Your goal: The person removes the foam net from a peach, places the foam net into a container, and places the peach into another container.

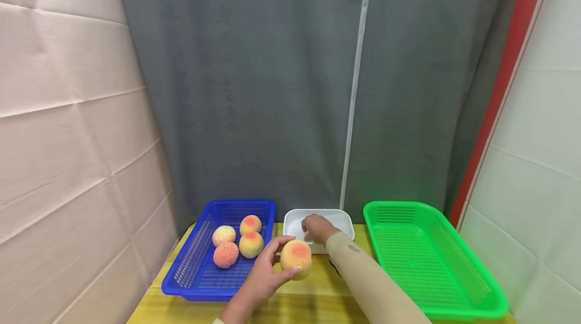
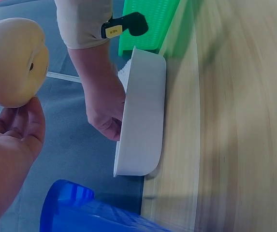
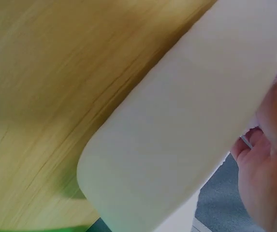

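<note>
A yellow peach with a red blush (image 1: 296, 259) is in my left hand (image 1: 265, 276), gripped between thumb and fingers above the table's front part. The left wrist view shows the dimpled end of this peach (image 2: 13, 63). My right hand (image 1: 319, 229) reaches down into a white tray (image 1: 343, 219), its fingers bent. White bumpy material (image 2: 124, 75) shows over the rim in the left wrist view. Beside the fingers in the right wrist view is a bit of white frilly stuff (image 3: 250, 127). The tray wall hides part of the fingertips, so I cannot tell whether they pinch it.
Left of the tray stands a blue basket (image 1: 204, 291) with several peaches (image 1: 251, 245) in it. A green basket (image 1: 410, 253) is on the right. All stand on a wood-grain table (image 1: 295, 309), with a grey curtain (image 1: 254, 87) behind.
</note>
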`<control>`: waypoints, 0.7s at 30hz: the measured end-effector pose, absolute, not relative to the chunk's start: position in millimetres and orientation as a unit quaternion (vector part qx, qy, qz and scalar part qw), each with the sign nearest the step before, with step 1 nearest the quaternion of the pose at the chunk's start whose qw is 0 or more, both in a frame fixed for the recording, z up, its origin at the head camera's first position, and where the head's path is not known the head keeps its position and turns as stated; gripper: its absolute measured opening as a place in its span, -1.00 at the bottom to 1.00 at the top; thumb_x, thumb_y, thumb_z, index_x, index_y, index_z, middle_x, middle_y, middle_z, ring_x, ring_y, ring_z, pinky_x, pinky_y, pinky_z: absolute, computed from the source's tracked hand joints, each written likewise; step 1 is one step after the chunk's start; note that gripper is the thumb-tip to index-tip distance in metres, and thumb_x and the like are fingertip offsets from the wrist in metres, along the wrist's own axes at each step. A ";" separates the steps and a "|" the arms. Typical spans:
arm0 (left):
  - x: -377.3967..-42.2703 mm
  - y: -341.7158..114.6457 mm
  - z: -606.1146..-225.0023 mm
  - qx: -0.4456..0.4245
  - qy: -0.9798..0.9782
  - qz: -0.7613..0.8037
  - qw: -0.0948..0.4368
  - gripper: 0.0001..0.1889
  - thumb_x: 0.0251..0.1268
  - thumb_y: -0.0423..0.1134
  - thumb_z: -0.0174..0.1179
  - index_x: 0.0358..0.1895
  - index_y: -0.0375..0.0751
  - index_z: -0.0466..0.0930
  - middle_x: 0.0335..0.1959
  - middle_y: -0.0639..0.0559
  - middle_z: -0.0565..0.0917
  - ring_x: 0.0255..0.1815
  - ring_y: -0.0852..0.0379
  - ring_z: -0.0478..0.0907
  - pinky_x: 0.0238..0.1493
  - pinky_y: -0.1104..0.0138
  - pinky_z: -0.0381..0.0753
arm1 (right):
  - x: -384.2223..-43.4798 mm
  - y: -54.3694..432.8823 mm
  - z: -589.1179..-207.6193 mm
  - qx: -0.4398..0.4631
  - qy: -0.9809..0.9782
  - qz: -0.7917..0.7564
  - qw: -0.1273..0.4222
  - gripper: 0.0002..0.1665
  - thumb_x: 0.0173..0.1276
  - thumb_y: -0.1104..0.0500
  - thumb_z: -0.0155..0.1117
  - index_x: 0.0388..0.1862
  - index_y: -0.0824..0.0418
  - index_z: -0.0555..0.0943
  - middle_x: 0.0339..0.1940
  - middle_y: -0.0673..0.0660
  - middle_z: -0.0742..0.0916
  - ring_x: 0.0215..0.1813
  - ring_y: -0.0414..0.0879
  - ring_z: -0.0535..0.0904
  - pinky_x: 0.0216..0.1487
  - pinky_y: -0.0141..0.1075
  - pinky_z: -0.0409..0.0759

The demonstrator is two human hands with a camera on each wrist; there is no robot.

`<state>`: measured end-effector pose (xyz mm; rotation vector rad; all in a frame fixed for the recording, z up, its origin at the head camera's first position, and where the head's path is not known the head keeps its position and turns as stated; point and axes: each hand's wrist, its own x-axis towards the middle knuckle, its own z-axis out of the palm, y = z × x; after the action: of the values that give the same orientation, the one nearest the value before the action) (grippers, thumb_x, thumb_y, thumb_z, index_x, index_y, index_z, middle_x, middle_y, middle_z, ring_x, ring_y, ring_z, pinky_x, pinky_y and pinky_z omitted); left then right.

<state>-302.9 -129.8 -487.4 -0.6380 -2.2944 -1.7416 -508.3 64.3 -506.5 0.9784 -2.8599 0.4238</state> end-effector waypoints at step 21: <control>-303.3 -128.4 -486.4 -0.212 -0.777 -0.587 0.085 -0.31 0.33 -0.21 0.59 0.50 -0.09 0.54 0.24 -0.02 0.66 0.12 0.00 0.65 0.10 0.26 0.68 | -467.5 106.0 -466.1 0.335 -0.897 0.246 0.152 -0.87 0.43 0.29 0.59 -0.11 0.24 0.79 -0.10 0.14 0.83 0.05 0.11 0.67 0.23 0.07 0.70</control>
<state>-303.3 -128.4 -486.4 -0.6308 -2.3177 -1.7491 -467.5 106.0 -466.1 0.9617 -2.5735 0.7062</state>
